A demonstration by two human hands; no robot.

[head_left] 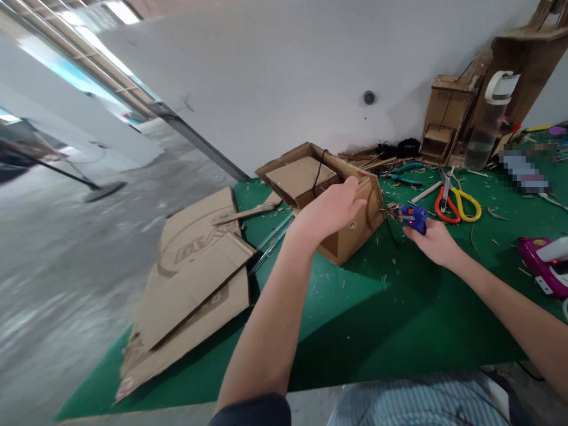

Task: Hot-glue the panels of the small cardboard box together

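Note:
In the head view, my left hand (332,208) rests on the near side of an open cardboard box (350,236), its fingers closed over the box's upper part. A black cord crosses the inner cardboard block (302,177) of that box. My right hand (432,239) grips a small blue glue gun (415,218) with a lit red light. The gun's nozzle end, covered in brown scraps, points at the box's right side, close to its edge. Whether the nozzle touches the cardboard is too small to tell.
Flat cardboard sheets (190,266) lie left on the green table (355,343). Scissors (448,204), teal pliers (408,174), a clear bottle (486,130), a phone (526,171) and a magenta device (539,266) are on the right. Cardboard structures (448,112) stand by the wall.

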